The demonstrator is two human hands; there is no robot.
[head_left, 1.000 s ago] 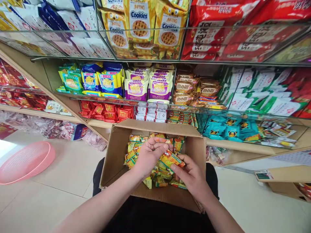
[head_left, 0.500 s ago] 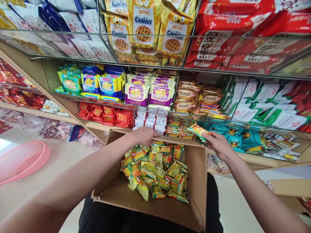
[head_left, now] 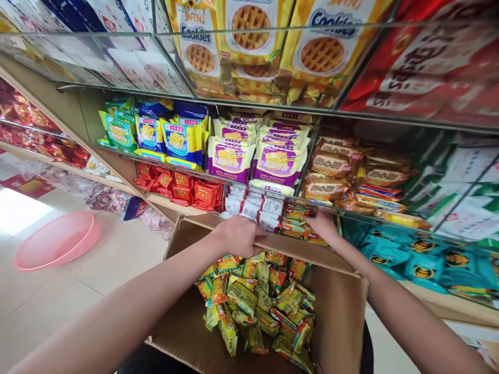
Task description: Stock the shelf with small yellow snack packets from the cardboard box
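A cardboard box (head_left: 339, 306), open at the top, rests on my lap with a pile of small yellow, green and orange snack packets (head_left: 253, 301) inside. My left hand (head_left: 239, 235) is closed over the box's far rim. Beyond that rim, my right hand (head_left: 323, 226) reaches under the glass shelf into a compartment of similar small packets (head_left: 293, 227). Its fingers are bunched together among them, their tips partly hidden, and what they hold cannot be made out.
White wrapped packets (head_left: 253, 206) and red packets (head_left: 181, 188) lie left of that compartment; teal packets (head_left: 423, 259) lie to its right. Glass shelves above carry purple soda biscuits (head_left: 278, 158) and yellow cookie bags (head_left: 249, 47). A pink basket (head_left: 58, 241) stands on the floor at left.
My right hand has moved left and in under the shelf, from beside the box where it held a snack packet. My left hand stays on the rim. The view has come closer to the shelves.
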